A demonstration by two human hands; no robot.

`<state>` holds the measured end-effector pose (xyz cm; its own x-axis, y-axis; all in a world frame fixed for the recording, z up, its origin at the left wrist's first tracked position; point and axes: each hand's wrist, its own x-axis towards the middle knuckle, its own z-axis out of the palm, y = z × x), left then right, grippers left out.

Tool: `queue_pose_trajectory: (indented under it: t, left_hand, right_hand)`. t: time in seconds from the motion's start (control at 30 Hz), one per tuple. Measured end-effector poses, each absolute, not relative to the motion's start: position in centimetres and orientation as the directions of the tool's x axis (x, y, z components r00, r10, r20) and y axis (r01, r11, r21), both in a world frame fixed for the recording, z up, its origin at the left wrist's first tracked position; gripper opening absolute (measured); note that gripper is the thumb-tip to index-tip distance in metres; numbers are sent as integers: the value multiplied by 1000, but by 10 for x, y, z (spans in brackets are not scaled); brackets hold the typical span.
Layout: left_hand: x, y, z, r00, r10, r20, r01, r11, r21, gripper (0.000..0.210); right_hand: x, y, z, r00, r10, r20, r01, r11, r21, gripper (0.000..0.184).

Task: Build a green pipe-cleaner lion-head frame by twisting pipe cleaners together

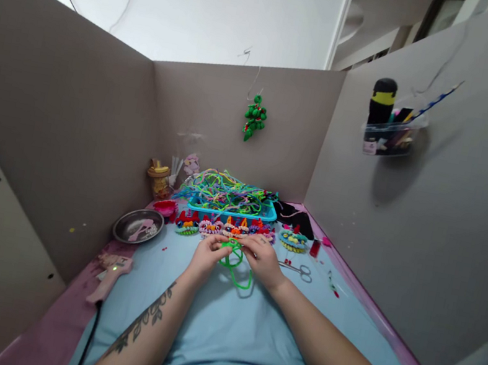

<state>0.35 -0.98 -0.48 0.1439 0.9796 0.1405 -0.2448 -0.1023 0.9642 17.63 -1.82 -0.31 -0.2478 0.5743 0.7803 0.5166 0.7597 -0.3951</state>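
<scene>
Your left hand (208, 254) and right hand (264, 261) both have fingers pinched on a green strand (232, 265), loops dangling over blue cloth (240, 336), just in front of colourful figures (236, 229).

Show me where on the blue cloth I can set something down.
Bare cloth lies right of the right forearm, below the red-tipped scrap; between the glue gun and left forearm; and between both forearms, nearer than the green strand. Crowded: the back, where the blue basket stands behind the row of colorful figures.
</scene>
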Motion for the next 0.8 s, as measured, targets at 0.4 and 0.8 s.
queue_pose_trajectory:
  t: [0.4, 0.8]
  left_hand:
    - [2, -7, -7, 143, 980, 136, -278, -92, 956, 38]
    - [-4, 3, -10, -92, 982, 164, -280, -183, 942, 41]
  right_hand:
    - [174, -19, -1, -254, 685, 683, 480, 702, -526, 15]
    - [155, -33, -5, -455, 617, 642, 647, 724, -237, 16]
